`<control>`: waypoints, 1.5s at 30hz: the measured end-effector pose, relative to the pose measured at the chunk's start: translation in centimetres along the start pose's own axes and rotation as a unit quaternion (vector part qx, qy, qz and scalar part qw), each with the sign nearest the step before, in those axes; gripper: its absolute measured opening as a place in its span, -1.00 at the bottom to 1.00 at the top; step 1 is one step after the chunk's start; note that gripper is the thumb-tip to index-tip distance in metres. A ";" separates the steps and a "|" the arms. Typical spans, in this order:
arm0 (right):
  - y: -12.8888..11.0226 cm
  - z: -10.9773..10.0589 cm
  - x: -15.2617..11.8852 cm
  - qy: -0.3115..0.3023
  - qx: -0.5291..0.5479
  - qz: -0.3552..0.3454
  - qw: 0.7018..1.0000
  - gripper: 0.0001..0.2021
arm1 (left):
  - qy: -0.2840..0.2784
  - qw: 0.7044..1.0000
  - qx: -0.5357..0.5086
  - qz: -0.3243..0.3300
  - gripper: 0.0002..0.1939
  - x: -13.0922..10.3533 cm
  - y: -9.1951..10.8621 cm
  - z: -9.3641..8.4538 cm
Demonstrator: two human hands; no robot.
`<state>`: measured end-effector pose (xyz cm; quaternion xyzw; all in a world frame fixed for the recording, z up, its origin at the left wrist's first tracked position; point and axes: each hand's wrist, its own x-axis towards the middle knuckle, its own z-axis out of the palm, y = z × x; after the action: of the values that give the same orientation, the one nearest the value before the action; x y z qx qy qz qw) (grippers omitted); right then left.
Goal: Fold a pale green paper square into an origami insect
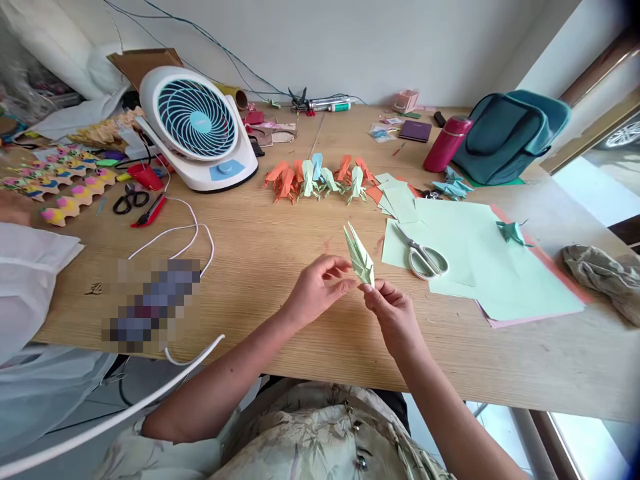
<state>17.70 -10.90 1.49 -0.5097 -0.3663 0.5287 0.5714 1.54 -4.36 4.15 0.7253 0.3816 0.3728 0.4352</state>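
A pale green folded origami piece stands upright above the table, its two long points up. My right hand pinches its lower tip between thumb and fingers. On the left of the piece is my left hand, its thumb and forefinger apart, the fingertips very near the paper's edge; whether they touch it I cannot tell. Beyond my hands, several orange, pale green and blue folded paper figures stand in a row. White-handled scissors rest on pale green paper sheets to the right.
A white fan stands at the back left, near black-handled scissors and a white cable. A red bottle and teal bag are at the back right. Another person's white sleeve reaches in at the left.
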 end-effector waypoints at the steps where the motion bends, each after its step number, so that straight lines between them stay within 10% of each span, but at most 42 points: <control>1: 0.2 0.4 0.1 -0.004 0.010 0.007 1.000 -0.65 | -0.032 0.997 -0.059 -0.035 -0.71 0.3 -0.5 0.4; 6: 0.6 1.5 0.9 -0.003 0.016 0.029 0.999 -0.64 | -0.060 0.962 -0.238 -0.120 -0.72 2.2 -1.3 1.0; 15: -1.6 -1.1 4.2 -0.141 -0.150 0.042 0.978 -0.60 | -0.100 0.957 -0.218 -0.164 -0.68 4.4 -2.5 -0.1; 45: -1.4 -1.0 5.6 -0.159 -0.196 0.062 0.966 -0.69 | -0.051 0.957 -0.187 -0.213 -0.72 4.4 -4.0 1.2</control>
<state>19.90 -5.54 1.96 -0.5432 -0.5166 0.5550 0.3605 3.57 0.40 1.00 0.5507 0.4276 0.2985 0.6517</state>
